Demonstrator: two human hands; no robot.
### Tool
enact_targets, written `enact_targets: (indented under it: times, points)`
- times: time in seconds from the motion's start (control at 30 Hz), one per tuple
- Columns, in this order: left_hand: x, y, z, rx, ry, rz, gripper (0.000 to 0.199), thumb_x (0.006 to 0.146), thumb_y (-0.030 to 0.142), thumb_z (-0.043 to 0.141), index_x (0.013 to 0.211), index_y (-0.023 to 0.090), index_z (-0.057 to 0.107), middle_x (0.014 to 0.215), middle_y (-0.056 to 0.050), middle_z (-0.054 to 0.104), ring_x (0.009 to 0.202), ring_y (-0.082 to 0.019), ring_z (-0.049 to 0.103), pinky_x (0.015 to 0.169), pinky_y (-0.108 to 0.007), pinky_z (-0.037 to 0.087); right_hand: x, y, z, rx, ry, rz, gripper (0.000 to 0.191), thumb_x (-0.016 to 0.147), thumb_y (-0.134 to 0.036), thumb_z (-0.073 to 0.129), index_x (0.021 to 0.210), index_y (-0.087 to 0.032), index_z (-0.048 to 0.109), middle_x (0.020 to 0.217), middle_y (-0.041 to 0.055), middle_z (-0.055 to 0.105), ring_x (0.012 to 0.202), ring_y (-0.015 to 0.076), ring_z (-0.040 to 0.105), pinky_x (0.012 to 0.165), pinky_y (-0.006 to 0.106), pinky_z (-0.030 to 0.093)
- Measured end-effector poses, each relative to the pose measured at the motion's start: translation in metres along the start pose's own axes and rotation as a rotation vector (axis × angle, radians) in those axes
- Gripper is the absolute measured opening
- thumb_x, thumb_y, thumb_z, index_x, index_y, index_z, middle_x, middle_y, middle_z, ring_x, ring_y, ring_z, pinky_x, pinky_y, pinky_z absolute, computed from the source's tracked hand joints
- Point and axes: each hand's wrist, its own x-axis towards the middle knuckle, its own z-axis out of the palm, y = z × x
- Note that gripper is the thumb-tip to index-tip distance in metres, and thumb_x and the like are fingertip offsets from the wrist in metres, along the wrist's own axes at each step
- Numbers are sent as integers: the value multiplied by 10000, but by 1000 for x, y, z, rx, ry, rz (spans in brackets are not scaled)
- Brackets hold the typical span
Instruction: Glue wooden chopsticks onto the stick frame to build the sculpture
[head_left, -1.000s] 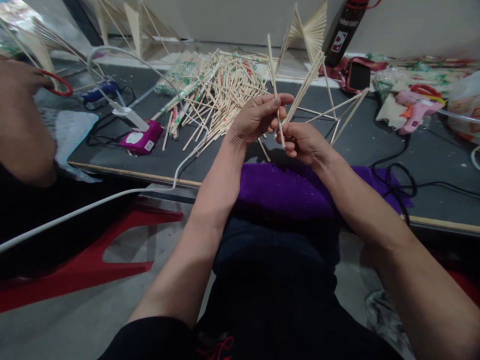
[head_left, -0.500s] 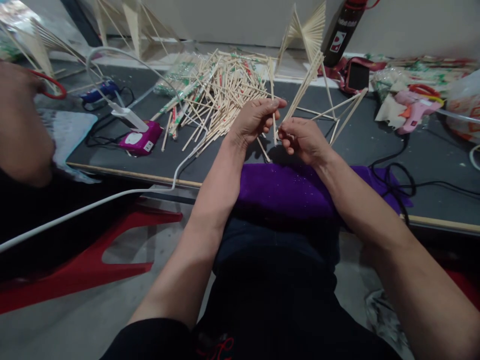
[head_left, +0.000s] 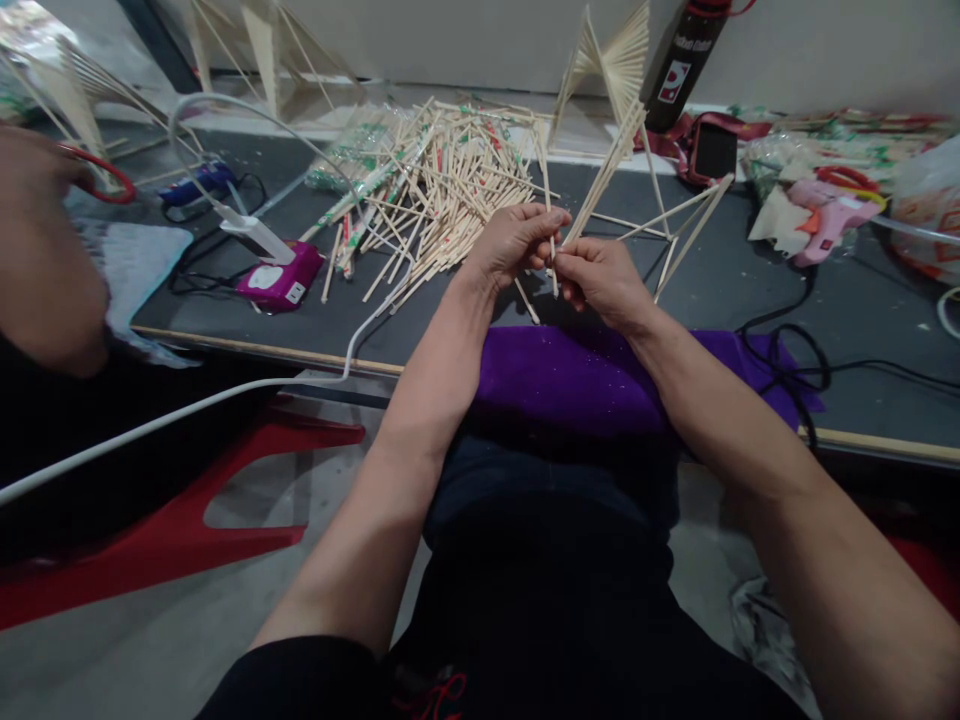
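A thin wooden chopstick point(head_left: 546, 172) stands nearly upright between my hands. My left hand point(head_left: 514, 240) is closed around its middle, thumb and fingers pressed together. Lower down, my right hand point(head_left: 600, 280) pinches the same chopstick close to its bottom end. Just behind my right hand rises a frame of glued chopsticks point(head_left: 609, 170), with a fanned row of sticks on its left and thin struts reaching right. A large heap of loose chopsticks point(head_left: 469, 190) lies beyond my left hand. Some of my fingertips are hidden behind the hands.
A purple cloth point(head_left: 570, 385) covers the table's front edge. To the right are a pink glue gun point(head_left: 832, 222) and a phone point(head_left: 714, 150); a dark bottle point(head_left: 684, 65) stands behind. At left are a purple power adapter point(head_left: 281, 278), a white cable and another person's arm point(head_left: 45, 250).
My right hand has shifted slightly left and its fingers now meet the chopstick's lower part. My left hand has dropped a little along with the stick.
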Motion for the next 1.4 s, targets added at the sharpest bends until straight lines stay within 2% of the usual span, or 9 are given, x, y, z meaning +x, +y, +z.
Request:
enact_targets:
  times: [0.2,0.4,0.5,0.6,0.77,0.97,1.1,1.23,1.4]
  points:
    - [0,-1,2,-33,-18,-34,154,948,162,588,825,120,670,545,67,526,399,5,439,419,-104,324,0,2,-6,-171,-1,-92,302,941,-278,662,662,-179,604,475,-28,505,392,53,387,381,187,283]
    - [1,0,3,-73,-73,-58,178,941,152,609,779,111,670,529,76,468,366,19,372,409,-106,275,-1,3,-4,-293,89,-215,309,920,-234,654,623,-171,598,475,-27,471,479,66,406,464,191,287]
    - [1,0,2,-94,-116,-75,220,958,154,565,776,112,681,521,65,475,366,12,370,401,-107,264,-2,2,2,-221,114,-225,264,873,-216,680,626,-164,602,573,-10,547,517,60,426,468,188,296]
    - [0,1,0,-111,-147,-93,257,976,166,527,784,116,691,518,66,448,354,13,343,389,-109,238,-3,-2,6,-44,65,-152,236,861,-215,657,640,-162,595,672,10,621,485,45,409,426,187,284]
    - [-3,5,-1,-142,-182,-89,291,991,173,497,785,123,696,516,70,393,344,16,296,384,-107,226,-6,-8,5,126,-39,-60,180,843,-232,659,686,-171,596,600,-11,550,433,37,357,375,175,235]
    - [2,4,-10,-140,-110,-95,269,973,135,486,790,109,681,499,82,363,328,21,235,368,-118,152,-8,-12,-1,114,-14,-76,149,847,-261,656,731,-179,613,586,-23,520,431,34,362,374,159,249]
    - [5,4,-14,-190,-45,-36,226,974,148,497,834,110,671,558,76,441,349,25,273,366,-117,167,-8,-14,-5,151,-28,-86,82,827,-213,604,766,-168,635,644,-10,580,432,35,409,357,164,256]
    - [5,6,-14,-204,33,5,213,1000,192,497,880,133,663,597,77,476,375,20,302,380,-121,223,-4,-11,-6,185,-122,-13,121,776,-133,572,829,-140,681,727,15,639,501,59,524,374,168,353]
    - [8,5,-13,-192,76,2,250,1028,186,449,884,136,648,583,82,448,384,16,306,389,-124,222,2,-7,-5,251,-135,86,178,735,-40,529,827,-125,656,729,15,607,513,58,530,395,167,391]
